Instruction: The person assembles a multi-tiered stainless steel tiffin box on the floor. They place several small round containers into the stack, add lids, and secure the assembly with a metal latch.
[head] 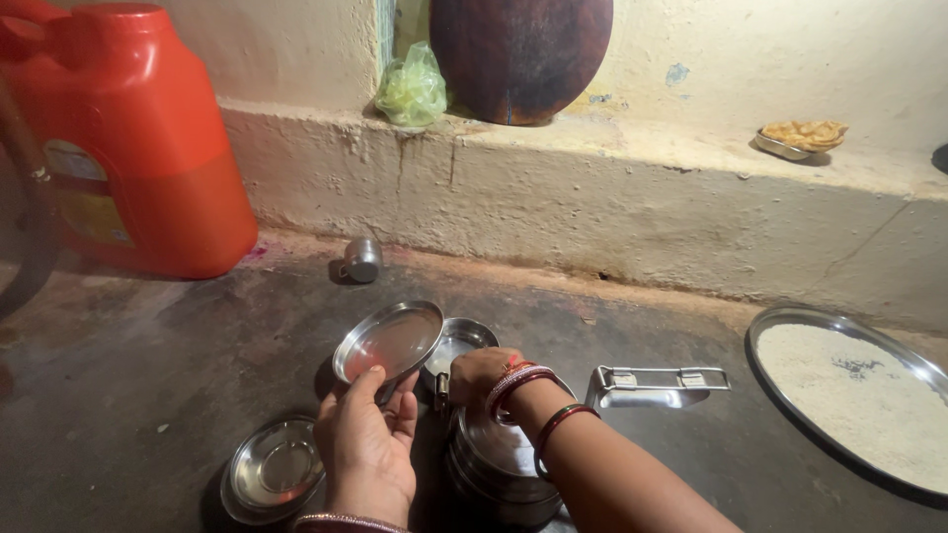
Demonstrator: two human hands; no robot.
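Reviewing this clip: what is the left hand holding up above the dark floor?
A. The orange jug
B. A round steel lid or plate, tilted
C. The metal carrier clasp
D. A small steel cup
B: the left hand grips the rim of a tilted round steel lid, while the small steel cup, the metal carrier clasp and the orange jug sit apart, untouched.

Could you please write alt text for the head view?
The left hand tilts a round steel lid while the right hand reaches into a stacked steel tiffin on a dark floor. Nearby lie a small steel plate, a metal clasp, a tray of white grain and an orange jug.
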